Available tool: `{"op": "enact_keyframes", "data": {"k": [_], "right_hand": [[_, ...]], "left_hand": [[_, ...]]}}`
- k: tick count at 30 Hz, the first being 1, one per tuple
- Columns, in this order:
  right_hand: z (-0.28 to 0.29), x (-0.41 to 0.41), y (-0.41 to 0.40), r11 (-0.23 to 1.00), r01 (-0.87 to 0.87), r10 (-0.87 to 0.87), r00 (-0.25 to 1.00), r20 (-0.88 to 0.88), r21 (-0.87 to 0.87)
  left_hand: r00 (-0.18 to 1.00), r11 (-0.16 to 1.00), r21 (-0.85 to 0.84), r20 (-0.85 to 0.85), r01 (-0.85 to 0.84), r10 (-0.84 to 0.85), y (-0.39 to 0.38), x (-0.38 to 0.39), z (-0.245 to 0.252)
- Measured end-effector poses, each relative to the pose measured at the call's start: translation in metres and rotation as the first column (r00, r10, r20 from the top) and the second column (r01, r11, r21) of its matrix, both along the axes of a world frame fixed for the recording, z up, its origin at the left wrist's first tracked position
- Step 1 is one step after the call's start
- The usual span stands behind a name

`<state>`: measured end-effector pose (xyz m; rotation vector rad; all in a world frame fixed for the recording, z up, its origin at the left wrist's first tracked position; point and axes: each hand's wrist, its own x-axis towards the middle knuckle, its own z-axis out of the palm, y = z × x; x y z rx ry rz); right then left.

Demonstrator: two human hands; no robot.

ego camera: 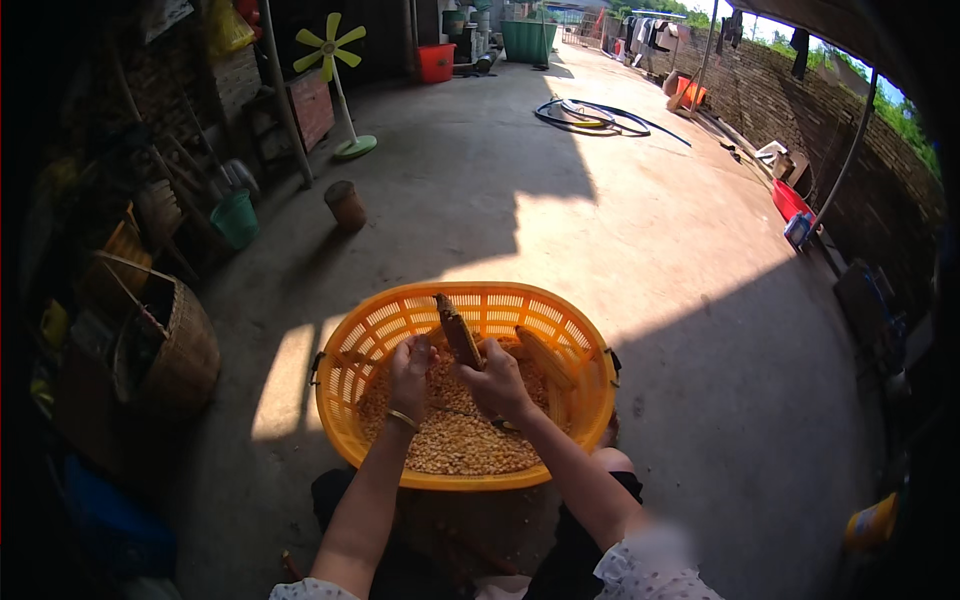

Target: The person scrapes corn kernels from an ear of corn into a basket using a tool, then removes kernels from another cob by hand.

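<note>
A yellow plastic basket (480,481) with open slatted sides stands before me, its bottom covered with loose corn kernels (472,450). My right hand (499,381) grips the lower end of a dark corn cob (456,330), which points up and away over the basket. Beside the cob is my left hand (411,379), fingers curled; whether anything is in them is hidden. Pale yellow ears of corn (546,358) lean against the basket's right side. Partly under my right hand, a thin tool (459,412) lies on the kernels.
A woven basket (176,345) and a green bucket (235,219) stand at the left. Ahead are a short log (346,205), a green fan (341,82) and a coiled hose (592,118) on the concrete floor. Along the brick wall at right sits a red basin (792,201).
</note>
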<state>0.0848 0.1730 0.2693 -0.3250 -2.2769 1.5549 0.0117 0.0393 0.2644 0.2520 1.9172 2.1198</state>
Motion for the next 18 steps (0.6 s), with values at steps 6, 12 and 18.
{"op": "enact_keyframes", "data": {"k": [6,12,18], "right_hand": [[0.007,0.009,-0.012,0.958,-0.16,0.146,0.986,0.077,0.236],[0.021,0.017,0.014,0.822,-0.4,0.506,0.84,0.196,-0.404],[0.02,0.024,0.004,0.818,-0.386,0.456,0.887,0.072,-0.427]], "left_hand": [[0.996,0.911,0.412,0.082,0.006,-0.044,-0.008,-0.011,0.007],[0.994,0.815,0.579,0.088,0.006,-0.07,-0.019,-0.023,0.013],[0.99,0.75,0.661,0.101,0.009,-0.101,-0.03,-0.024,0.018]]}}
